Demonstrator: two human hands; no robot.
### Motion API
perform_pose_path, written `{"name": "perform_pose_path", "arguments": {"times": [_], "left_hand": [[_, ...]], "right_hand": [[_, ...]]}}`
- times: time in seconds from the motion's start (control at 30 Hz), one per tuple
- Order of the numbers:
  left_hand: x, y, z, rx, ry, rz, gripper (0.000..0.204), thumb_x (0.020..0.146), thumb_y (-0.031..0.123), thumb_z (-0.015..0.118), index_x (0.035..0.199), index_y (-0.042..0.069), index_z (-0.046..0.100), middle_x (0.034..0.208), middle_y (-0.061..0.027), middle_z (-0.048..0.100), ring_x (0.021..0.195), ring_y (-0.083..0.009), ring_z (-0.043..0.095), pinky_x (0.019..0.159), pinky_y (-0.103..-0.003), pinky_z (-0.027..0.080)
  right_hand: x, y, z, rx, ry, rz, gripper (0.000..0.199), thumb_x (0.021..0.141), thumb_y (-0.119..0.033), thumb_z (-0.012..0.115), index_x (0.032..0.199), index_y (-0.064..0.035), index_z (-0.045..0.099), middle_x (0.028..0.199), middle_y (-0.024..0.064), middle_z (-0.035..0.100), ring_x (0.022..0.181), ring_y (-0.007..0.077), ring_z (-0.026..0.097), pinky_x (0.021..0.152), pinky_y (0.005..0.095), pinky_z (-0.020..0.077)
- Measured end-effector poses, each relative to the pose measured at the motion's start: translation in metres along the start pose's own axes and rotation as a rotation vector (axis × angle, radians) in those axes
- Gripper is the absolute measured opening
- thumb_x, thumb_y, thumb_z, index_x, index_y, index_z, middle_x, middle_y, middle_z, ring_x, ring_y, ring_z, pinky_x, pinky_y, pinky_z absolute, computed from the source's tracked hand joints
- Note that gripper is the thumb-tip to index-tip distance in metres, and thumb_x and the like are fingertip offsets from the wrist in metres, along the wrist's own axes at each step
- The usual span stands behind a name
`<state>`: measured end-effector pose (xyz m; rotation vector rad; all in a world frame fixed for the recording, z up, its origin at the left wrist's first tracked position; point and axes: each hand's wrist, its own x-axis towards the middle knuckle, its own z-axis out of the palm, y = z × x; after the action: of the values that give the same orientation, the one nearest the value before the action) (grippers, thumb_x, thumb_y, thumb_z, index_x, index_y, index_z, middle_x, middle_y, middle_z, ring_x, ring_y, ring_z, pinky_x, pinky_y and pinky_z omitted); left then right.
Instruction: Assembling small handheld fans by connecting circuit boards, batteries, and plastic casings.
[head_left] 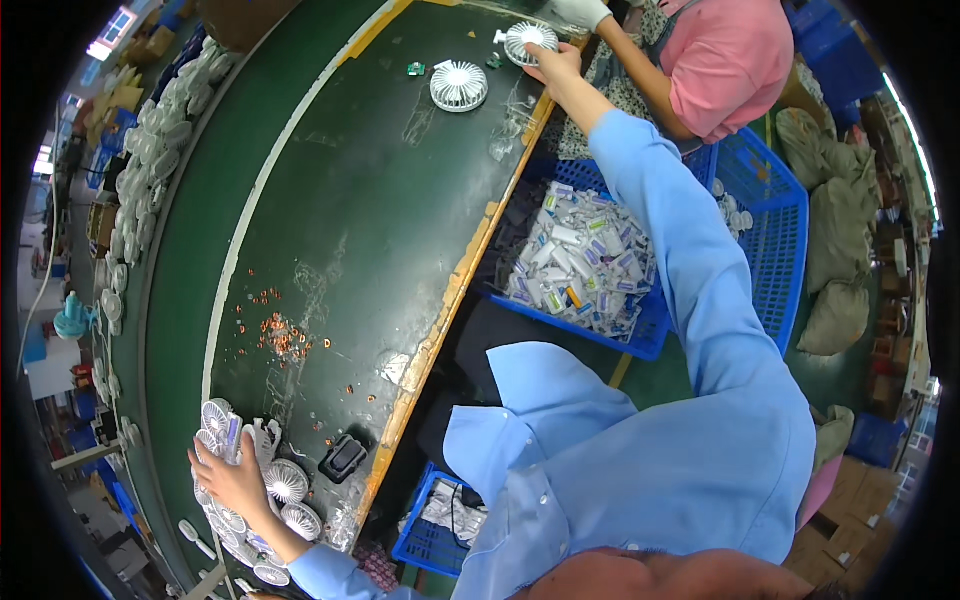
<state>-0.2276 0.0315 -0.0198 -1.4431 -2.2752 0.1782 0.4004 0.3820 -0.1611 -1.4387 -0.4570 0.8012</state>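
My right arm reaches to the far end of the green table, where my right hand [556, 66] is closed on the edge of a white handheld fan [530, 42] with a round, ribbed head. Beside it, to the left, a second white fan head [459, 87] lies on the table. At the near left, my left hand [236, 482] rests over a heap of white handheld fans [288, 482], its fingers spread apart. Whether its fingertips grip any fan cannot be told. A black rectangular part [344, 457] sits to the right of the heap.
Small copper-coloured pieces [285, 338] are scattered mid-table, and a small green circuit board [416, 69] lies farther off. A blue crate [640, 345] of white parts stands right of the table. A co-worker in pink [735, 65] is at the far right. Many fans [150, 150] line the left.
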Motion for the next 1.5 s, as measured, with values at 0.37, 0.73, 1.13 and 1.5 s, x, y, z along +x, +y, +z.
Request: {"name": "perform_pose_path", "arguments": {"times": [0.37,0.73,1.13,1.5], "left_hand": [[-0.012,0.001,0.029,-0.113,-0.223,0.027,0.081,0.071,0.054,0.07,0.134,0.009,0.047,0.14,-0.016,0.04,0.126,-0.0386,0.038,0.096,-0.055,0.039],[-0.019,-0.003,0.051,-0.091,-0.127,0.038,0.064,0.077,0.047,0.068,0.122,0.004,0.054,0.122,-0.0171,0.053,0.109,-0.0405,0.051,0.088,-0.046,0.047],[-0.033,-0.026,0.032,-0.524,0.059,0.012,0.049,0.078,0.029,0.073,0.115,0.001,0.056,0.122,-0.021,0.053,0.108,-0.0385,0.053,0.091,-0.043,0.044],[-0.006,0.028,-0.088,-1.146,0.203,0.021,0.033,0.091,0.03,0.06,0.101,-0.002,0.063,0.072,-0.0073,0.063,0.069,-0.009,0.056,0.063,-0.026,0.044]], "right_hand": [[0.016,0.016,0.021,-0.694,0.371,-0.083,0.093,0.06,-0.044,0.083,0.126,0.009,0.044,0.126,0.0242,0.049,0.108,0.0348,0.055,0.095,0.0421,0.044],[-0.193,0.065,-0.064,-0.396,-0.221,-0.53,0.055,0.077,-0.027,0.073,0.122,-0.0036,0.051,0.122,0.0168,0.045,0.116,0.0286,0.043,0.099,0.0378,0.0349],[-0.379,0.07,-0.175,-0.555,-0.694,-0.371,0.034,0.085,-0.007,0.06,0.117,-0.0034,0.048,0.12,0.0112,0.047,0.114,0.0239,0.045,0.098,0.0343,0.0333],[-0.401,-0.005,-0.128,-0.508,-0.851,-0.624,0.023,0.079,-0.003,0.062,0.101,0.0006,0.059,0.103,0.0153,0.058,0.101,0.03,0.055,0.092,0.0354,0.041]]}}
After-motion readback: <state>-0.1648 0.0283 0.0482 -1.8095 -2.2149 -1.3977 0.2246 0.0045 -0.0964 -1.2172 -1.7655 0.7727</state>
